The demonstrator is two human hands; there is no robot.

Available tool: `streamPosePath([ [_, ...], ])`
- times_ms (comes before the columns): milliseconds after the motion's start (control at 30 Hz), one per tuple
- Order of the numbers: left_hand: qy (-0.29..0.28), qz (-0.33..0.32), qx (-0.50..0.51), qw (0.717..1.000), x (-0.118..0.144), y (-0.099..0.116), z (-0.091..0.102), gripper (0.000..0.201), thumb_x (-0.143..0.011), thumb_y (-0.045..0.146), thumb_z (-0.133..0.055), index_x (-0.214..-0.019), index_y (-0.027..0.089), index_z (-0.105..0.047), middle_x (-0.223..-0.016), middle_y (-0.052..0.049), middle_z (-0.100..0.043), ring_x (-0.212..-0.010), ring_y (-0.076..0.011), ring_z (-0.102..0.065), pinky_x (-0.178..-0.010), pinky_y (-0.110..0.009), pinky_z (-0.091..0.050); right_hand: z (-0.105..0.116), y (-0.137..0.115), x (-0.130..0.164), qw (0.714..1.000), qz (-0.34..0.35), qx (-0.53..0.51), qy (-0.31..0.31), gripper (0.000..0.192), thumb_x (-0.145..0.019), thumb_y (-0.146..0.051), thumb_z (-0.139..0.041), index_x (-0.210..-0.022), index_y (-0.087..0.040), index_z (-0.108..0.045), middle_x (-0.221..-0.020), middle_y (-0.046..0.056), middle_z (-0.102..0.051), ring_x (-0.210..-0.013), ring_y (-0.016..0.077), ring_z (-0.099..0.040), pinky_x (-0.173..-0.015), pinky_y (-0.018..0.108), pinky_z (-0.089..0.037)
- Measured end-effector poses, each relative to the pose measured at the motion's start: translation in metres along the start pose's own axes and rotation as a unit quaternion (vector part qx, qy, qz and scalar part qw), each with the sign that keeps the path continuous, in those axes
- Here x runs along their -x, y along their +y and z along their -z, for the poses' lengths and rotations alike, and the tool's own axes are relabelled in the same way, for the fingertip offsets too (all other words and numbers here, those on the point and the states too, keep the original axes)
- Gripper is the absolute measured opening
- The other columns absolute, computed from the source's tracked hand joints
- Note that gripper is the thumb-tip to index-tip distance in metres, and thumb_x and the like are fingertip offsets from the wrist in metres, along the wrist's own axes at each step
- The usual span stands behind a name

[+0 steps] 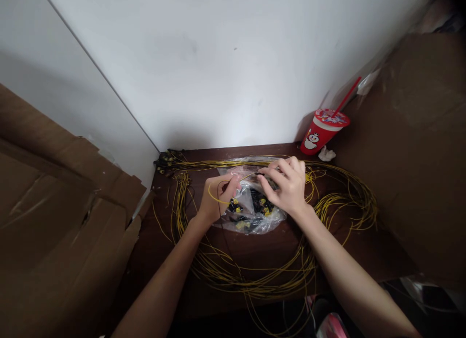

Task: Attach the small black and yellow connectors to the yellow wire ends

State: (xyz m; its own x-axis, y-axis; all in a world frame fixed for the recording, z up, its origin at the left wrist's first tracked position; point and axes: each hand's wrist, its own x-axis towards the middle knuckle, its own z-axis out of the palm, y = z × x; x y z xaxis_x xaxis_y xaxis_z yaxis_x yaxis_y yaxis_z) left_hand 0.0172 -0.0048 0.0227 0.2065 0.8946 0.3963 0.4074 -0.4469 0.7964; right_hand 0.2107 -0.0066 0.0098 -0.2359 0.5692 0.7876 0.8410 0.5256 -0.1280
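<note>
Over a clear plastic bag [262,222], my left hand [217,196] pinches a thin yellow and black wire [246,177]. A loop of yellow wire curls out around the left thumb. Opposite it, my right hand [286,185] holds a small black connector [259,173] at the wire's end between thumb and fingertips. Inside the bag lie several black connectors with yellow parts [267,209]. Long bundles of yellow and black wires [251,287] circle the bag on the dark wooden table. My fingers partly hide the connector.
A red cup with a straw [322,134] stands at the back right beside a crumpled white tissue [326,154]. Cardboard [65,231] rises on the left, and a brown cardboard panel [411,149] on the right. Black wire ends [167,161] gather at the back left, against a white wall [225,76].
</note>
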Motion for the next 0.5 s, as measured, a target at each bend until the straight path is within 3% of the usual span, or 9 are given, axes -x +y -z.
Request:
streamPosePath([
  [300,0.078,0.083,0.175,0.978,-0.003,-0.009,0.001,0.038,-0.087,0.041,-0.054,-0.059,0.016,-0.061,-0.048,0.002,-0.051,-0.045,-0.0079,-0.044,-0.046,-0.022,-0.034,0.004,-0.003,0.002,0.997,0.067,0.027,0.041,0.016,-0.082,-0.034,-0.062,-0.097,-0.028,-0.066,-0.081,0.002,-0.065,-0.074,0.0204,-0.047,-0.068,0.036,-0.028],
  [500,0.154,0.139,0.275,0.939,-0.008,-0.011,0.005,0.039,-0.081,0.048,-0.060,-0.057,0.017,-0.055,-0.048,0.003,-0.047,-0.041,-0.0057,-0.037,-0.039,-0.021,-0.026,0.003,-0.001,0.000,0.999,0.031,0.003,0.017,0.015,-0.086,-0.025,-0.056,-0.099,-0.026,-0.065,-0.077,0.003,-0.063,-0.073,0.0203,-0.048,-0.069,0.037,-0.030],
])
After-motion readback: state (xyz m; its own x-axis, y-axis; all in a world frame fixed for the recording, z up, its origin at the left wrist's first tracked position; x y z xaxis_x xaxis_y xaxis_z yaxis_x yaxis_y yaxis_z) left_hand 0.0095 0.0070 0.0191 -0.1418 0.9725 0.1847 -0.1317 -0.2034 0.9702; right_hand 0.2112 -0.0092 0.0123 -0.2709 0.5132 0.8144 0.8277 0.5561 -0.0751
